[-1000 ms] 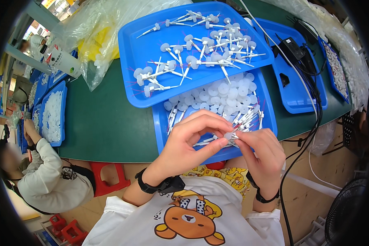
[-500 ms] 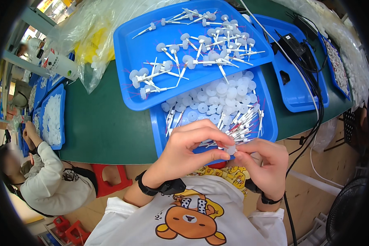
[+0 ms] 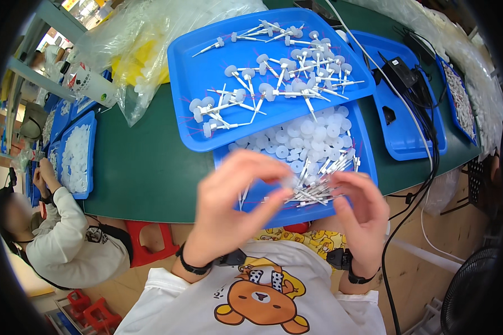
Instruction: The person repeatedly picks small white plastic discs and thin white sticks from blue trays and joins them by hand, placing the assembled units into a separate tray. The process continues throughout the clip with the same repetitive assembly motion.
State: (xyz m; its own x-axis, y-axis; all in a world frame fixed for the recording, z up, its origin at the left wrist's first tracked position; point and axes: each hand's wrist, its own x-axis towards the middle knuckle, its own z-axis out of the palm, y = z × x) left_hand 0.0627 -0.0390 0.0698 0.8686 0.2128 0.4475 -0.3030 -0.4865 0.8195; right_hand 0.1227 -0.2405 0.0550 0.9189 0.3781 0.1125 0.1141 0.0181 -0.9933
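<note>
My left hand (image 3: 229, 198) pinches a small translucent white disc (image 3: 288, 182) between thumb and fingertips, blurred by motion. To its right, my right hand (image 3: 366, 215) is open, with thumb and curled fingers apart; nothing shows plainly between them. Both hands hover over the near part of the lower blue tray (image 3: 274, 218). That tray holds a heap of loose white discs (image 3: 318, 131) and a bundle of thin white sticks (image 3: 313, 190) with red wires. Overlapping its far side, the upper blue tray (image 3: 207, 70) carries several sticks with discs fitted on them (image 3: 267, 91).
At right, another blue tray (image 3: 399, 134) holds a black power adapter (image 3: 399, 72) and cables (image 3: 430, 139). A clear plastic bag (image 3: 137, 106) lies at the far left. A co-worker (image 3: 75, 240) sits left, by a tray of white pieces (image 3: 89, 190). A fan (image 3: 469, 290) stands lower right.
My hands have parted: the left has moved left with the disc, and the right has let go of it. The view has shifted slightly.
</note>
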